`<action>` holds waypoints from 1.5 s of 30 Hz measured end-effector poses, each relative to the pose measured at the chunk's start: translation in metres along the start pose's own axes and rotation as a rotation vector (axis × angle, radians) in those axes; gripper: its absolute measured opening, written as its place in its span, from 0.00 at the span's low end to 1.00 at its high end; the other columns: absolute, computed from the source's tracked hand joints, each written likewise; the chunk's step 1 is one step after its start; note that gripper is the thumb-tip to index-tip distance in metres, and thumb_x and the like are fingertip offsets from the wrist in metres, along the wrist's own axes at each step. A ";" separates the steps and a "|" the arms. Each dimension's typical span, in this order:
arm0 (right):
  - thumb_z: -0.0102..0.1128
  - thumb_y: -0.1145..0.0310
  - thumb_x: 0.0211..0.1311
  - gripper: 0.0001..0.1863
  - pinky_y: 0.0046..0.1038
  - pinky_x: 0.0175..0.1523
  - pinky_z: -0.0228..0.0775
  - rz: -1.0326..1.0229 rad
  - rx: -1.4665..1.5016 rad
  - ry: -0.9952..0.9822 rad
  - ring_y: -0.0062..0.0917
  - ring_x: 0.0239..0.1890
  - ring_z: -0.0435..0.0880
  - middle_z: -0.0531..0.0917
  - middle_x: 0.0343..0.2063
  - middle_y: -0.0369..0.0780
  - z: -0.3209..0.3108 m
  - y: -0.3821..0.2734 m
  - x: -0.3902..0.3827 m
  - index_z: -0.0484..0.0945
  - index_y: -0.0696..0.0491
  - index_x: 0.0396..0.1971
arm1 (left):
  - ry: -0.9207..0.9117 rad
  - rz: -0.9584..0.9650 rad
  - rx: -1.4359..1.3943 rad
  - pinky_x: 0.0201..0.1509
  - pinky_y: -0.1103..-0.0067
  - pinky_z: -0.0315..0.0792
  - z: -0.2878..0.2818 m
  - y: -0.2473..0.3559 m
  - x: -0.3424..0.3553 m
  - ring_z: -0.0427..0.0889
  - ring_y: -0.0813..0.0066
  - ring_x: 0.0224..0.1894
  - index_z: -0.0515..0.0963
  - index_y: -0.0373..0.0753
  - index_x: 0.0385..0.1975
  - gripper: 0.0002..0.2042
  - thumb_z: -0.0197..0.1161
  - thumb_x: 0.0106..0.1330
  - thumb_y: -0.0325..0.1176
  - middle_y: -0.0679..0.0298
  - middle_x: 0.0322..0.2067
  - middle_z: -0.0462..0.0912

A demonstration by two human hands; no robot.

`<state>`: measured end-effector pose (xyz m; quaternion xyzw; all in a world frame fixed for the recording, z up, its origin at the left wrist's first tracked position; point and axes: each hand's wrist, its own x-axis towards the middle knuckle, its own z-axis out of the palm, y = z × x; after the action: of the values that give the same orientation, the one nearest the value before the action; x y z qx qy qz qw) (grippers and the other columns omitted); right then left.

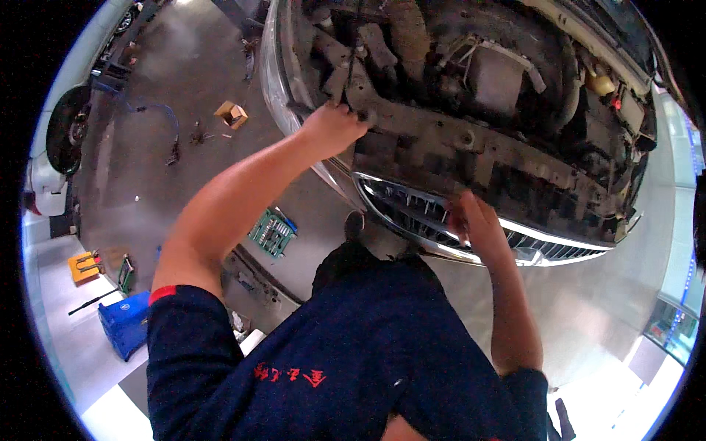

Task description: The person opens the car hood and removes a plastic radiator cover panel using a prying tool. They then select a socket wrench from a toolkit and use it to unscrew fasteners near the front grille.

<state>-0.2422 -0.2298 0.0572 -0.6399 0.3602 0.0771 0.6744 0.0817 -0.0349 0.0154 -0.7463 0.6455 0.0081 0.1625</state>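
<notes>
Two hands (331,134) (482,226) at the car (423,123) curl their fingers (344,110), grip unclear; red lettering (290,374) marks the navy shirt (368,316).

Dusty front panel (434,131), running crosswise; curved black grille (423,208) along its front, chrome-rimmed, slatted

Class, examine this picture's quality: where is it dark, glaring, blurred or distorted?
Head view: the engine bay lies in deep shade; head view: the floor right of the car has a pale sheen, and the lower corners are washed out white; head view: the right hand looks smeared, its fingers hard to make out; head view: a curved black border frames the fisheye picture.
</notes>
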 end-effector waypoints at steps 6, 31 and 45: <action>0.45 0.45 0.78 0.28 0.22 0.27 0.66 0.166 0.072 0.064 0.18 0.23 0.75 0.81 0.23 0.36 -0.095 0.150 -0.089 0.80 0.58 0.42 | -0.208 -0.221 -0.188 0.46 0.60 0.79 0.016 0.005 0.003 0.85 0.51 0.44 0.77 0.36 0.47 0.15 0.63 0.64 0.38 0.52 0.38 0.85; 0.57 0.64 0.68 0.08 0.27 0.21 0.66 0.600 0.375 0.200 0.21 0.17 0.73 0.78 0.20 0.38 -0.166 0.417 -0.082 0.78 0.51 0.42 | -0.181 -0.278 -0.201 0.46 0.55 0.77 -0.010 0.011 0.006 0.83 0.48 0.47 0.73 0.39 0.45 0.16 0.62 0.65 0.42 0.53 0.47 0.81; 0.61 0.63 0.67 0.12 0.39 0.29 0.78 0.488 0.030 0.049 0.28 0.24 0.81 0.83 0.28 0.38 -0.178 0.528 -0.105 0.79 0.52 0.46 | 0.054 -0.403 -0.209 0.46 0.57 0.78 0.012 0.027 0.015 0.85 0.48 0.44 0.80 0.41 0.42 0.15 0.61 0.68 0.46 0.52 0.35 0.85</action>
<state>-0.6860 -0.2661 -0.2943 -0.5255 0.5214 0.2167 0.6364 0.0601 -0.0496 -0.0055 -0.8729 0.4831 0.0223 0.0654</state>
